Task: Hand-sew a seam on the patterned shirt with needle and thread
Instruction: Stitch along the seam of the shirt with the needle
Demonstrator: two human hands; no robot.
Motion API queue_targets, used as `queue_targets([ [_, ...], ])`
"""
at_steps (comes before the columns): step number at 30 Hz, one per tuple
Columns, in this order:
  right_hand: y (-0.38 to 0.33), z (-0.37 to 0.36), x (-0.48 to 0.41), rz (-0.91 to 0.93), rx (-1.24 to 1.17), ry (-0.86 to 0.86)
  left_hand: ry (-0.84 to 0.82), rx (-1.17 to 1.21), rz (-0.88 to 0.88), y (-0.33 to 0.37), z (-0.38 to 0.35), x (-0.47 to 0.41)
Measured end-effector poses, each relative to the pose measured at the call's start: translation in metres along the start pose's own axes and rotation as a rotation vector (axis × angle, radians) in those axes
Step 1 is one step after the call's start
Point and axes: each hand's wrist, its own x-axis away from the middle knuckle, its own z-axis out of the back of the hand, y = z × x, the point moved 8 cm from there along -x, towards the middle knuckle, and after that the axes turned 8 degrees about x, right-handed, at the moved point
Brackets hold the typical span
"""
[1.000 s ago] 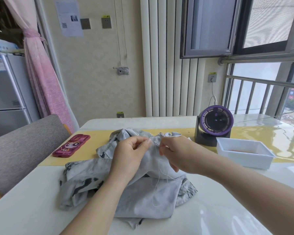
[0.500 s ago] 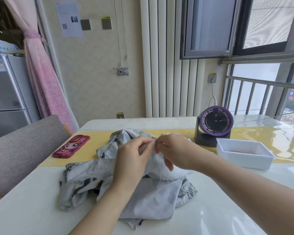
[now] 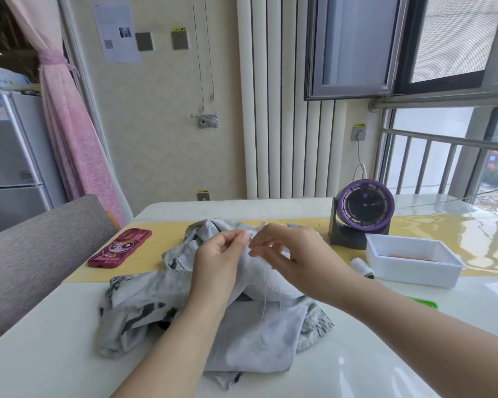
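Head view, shirt (image 3: 250,340): crumpled on the counter (image 3: 55,354), 1 fold raised.
Left hand (image 3: 216,262): pinches that fold.
Right hand (image 3: 296,259): fingers curled at the fold; I cannot tell what they hold.
Thread (image 3: 266,305): hangs loose below.
Progress: seemingly mid-seam; more stitches and the knot remain.

White table (image 3: 55,340) bears yellow runner (image 3: 167,234), shirt (image 3: 256,340), phone (image 3: 120,248), fan (image 3: 362,216), tray (image 3: 414,270), thread spool (image 3: 360,266).
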Motion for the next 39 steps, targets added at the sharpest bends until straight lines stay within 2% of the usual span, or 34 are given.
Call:
queue_targets([
  [9, 0.026, 0.021, -0.009, -0.188, 0.003, 0.151, -0.082, 0.066, -0.041, 0.006, -0.008, 0.007],
  [11, 0.035, 0.024, -0.013, -0.279, 0.022, 0.097, -0.106, 0.062, -0.031, 0.004, -0.009, 0.008],
  [13, 0.047, 0.014, -0.016, -0.396, -0.033, -0.043, -0.141, 0.043, -0.036, 0.004, -0.012, 0.009],
  [16, 0.05, 0.002, -0.014, -0.531, -0.293, -0.154, -0.191, 0.016, -0.045, 0.005, -0.016, 0.012],
  [19, 0.045, 0.001, -0.019, -0.504, -0.401, -0.165, -0.212, 0.038, -0.03, 0.005, -0.017, 0.012],
  [21, 0.049, 0.009, -0.022, -0.57, -0.562, -0.021, -0.21, 0.059, -0.014, 0.003, -0.016, 0.011],
  [23, 0.059, 0.011, -0.02, -0.725, -0.943, 0.152, -0.205, 0.055, -0.006, 0.003, -0.014, 0.01],
  [25, 0.058, 0.01, -0.02, -0.795, -1.272, 0.217, -0.209, 0.058, 0.0, 0.003, -0.013, 0.01],
  [26, 0.056, 0.012, -0.022, -0.767, -1.319, 0.208, -0.208, 0.061, 0.004, 0.003, -0.012, 0.01],
  [27, 0.052, 0.016, -0.026, -0.699, -1.27, 0.173, -0.206, 0.065, 0.01, 0.002, -0.012, 0.009],
  [28, 0.047, 0.023, -0.029, -0.6, -1.084, 0.123, -0.2, 0.07, 0.016, 0.001, -0.012, 0.009],
  [31, 0.032, 0.03, -0.034, -0.205, -0.016, -0.073, -0.186, 0.082, 0.02, 0.001, -0.011, 0.008],
  [32, 0.033, 0.024, -0.034, -0.125, 0.235, -0.144, -0.185, 0.081, 0.018, 0.002, -0.012, 0.008],
  [34, 0.04, 0.022, -0.035, -0.084, 0.549, -0.198, -0.18, 0.085, 0.013, 0.003, -0.012, 0.008],
  [35, 0.047, 0.026, -0.037, -0.132, 0.612, -0.193, -0.176, 0.096, 0.013, 0.004, -0.011, 0.007],
  [36, 0.052, 0.032, -0.038, -0.201, 0.565, -0.194, -0.17, 0.105, 0.011, 0.004, -0.01, 0.007],
  [37, 0.057, 0.037, -0.037, -0.323, 0.348, -0.201, -0.166, 0.112, 0.011, 0.004, -0.009, 0.006],
  [39, 0.057, 0.032, -0.03, -0.546, -0.431, -0.21, -0.159, 0.116, 0.014, 0.003, -0.008, 0.005],
])
